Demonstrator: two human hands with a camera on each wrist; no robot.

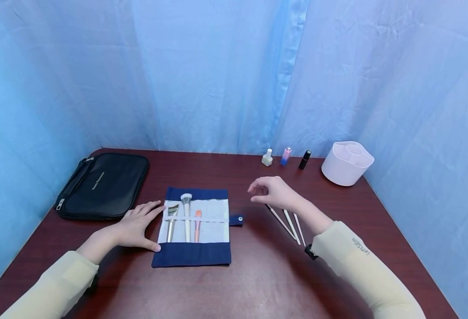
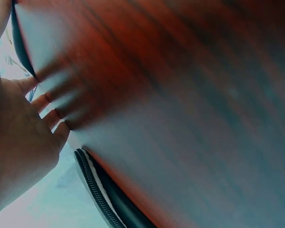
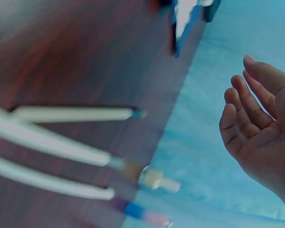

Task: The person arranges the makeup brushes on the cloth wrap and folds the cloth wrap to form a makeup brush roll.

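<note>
A blue and white fabric brush roll (image 1: pixel 194 254) lies unrolled on the dark red table (image 1: pixel 257 283). Tucked under its band are three brushes (image 1: pixel 186 217). My left hand (image 1: pixel 138 223) lies flat on the table with straight fingers touching the roll's left edge. My right hand (image 1: pixel 271 191) hovers empty above the table, right of the roll, fingers loosely curled; the right wrist view shows its bare palm (image 3: pixel 266 137). Under it lie three white-handled brushes (image 1: pixel 291 226), also seen as the white handles (image 3: pixel 61 142) in the right wrist view.
A black zip pouch (image 1: pixel 104 186) sits at the left, its zip edge (image 2: pixel 97 190) near my left hand. Three small bottles (image 1: pixel 285 157) and a pale pink divided holder (image 1: pixel 346 163) stand at the back right. Blue curtains surround the table.
</note>
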